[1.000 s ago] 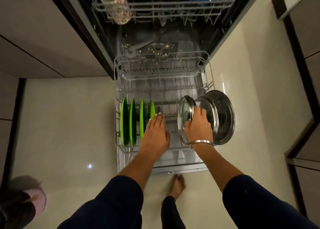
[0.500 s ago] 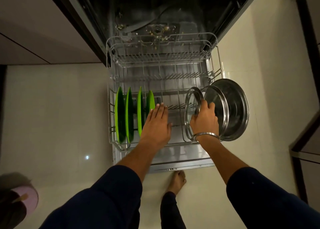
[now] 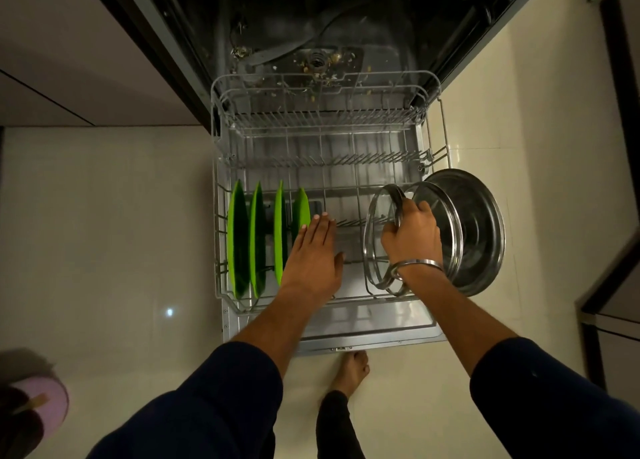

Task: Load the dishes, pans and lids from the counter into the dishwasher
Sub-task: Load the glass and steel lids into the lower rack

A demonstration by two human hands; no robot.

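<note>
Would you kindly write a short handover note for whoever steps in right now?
Left hand: open, flat over the lower rack, beside the green plates.
Right hand: gripping the rim of the glass lid, which stands on edge at the rack's right.
Done: four green plates upright at the left; a second glass lid and a steel lid on edge further right.
Left: seat the held lid and let go. The counter is out of view, so what remains there cannot be told.

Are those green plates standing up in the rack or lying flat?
Standing up. The four green plates sit on edge, side by side between the wires at the left of the lower rack, showing only their thin rims from above.
</note>
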